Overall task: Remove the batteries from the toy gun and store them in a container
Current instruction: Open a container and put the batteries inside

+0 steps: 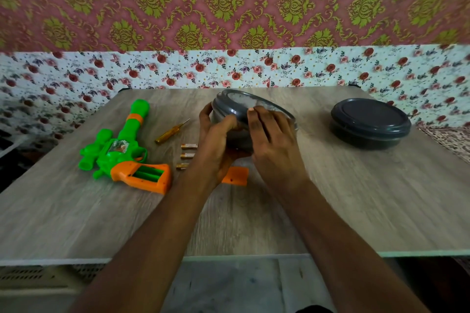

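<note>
A green and orange toy gun (122, 150) lies at the table's left, its orange grip compartment open. Three small batteries (187, 155) lie in a row to its right, partly behind my left wrist. The orange battery cover (236, 175) lies under my hands. My left hand (216, 140) grips the side of a dark grey round container (229, 109) at the table's middle. My right hand (269, 142) holds the container's lid, which is tilted up at the near right edge.
A yellow-handled screwdriver (171, 132) lies between the gun barrel and the batteries. A second dark grey round container (370, 123) with its lid on stands at the right rear. The wood-grain table (330, 211) backs onto a flowered cloth.
</note>
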A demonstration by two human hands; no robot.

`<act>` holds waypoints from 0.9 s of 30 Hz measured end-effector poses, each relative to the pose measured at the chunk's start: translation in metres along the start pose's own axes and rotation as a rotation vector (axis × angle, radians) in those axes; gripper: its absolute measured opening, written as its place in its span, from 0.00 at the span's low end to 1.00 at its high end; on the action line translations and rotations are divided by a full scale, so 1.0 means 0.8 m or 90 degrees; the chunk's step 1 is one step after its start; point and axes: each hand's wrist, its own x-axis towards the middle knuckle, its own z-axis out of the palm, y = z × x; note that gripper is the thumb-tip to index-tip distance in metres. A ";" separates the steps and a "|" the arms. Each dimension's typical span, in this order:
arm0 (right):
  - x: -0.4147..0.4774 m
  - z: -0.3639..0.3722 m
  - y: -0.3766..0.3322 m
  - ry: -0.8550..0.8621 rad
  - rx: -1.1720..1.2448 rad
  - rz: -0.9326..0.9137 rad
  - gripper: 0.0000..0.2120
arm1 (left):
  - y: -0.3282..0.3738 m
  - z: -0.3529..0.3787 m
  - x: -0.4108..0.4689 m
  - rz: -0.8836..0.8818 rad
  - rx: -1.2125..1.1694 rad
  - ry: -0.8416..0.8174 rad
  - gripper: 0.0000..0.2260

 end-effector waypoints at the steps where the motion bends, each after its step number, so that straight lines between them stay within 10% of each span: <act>1: 0.001 -0.001 -0.001 0.015 -0.005 -0.004 0.38 | 0.000 0.000 -0.001 0.000 -0.003 -0.001 0.35; 9: 0.006 -0.002 0.037 0.116 -0.012 0.206 0.16 | 0.006 -0.010 -0.005 -0.046 0.021 0.039 0.38; 27: 0.117 0.034 0.134 -0.214 0.079 0.201 0.09 | 0.016 -0.021 0.010 -0.021 0.100 0.219 0.17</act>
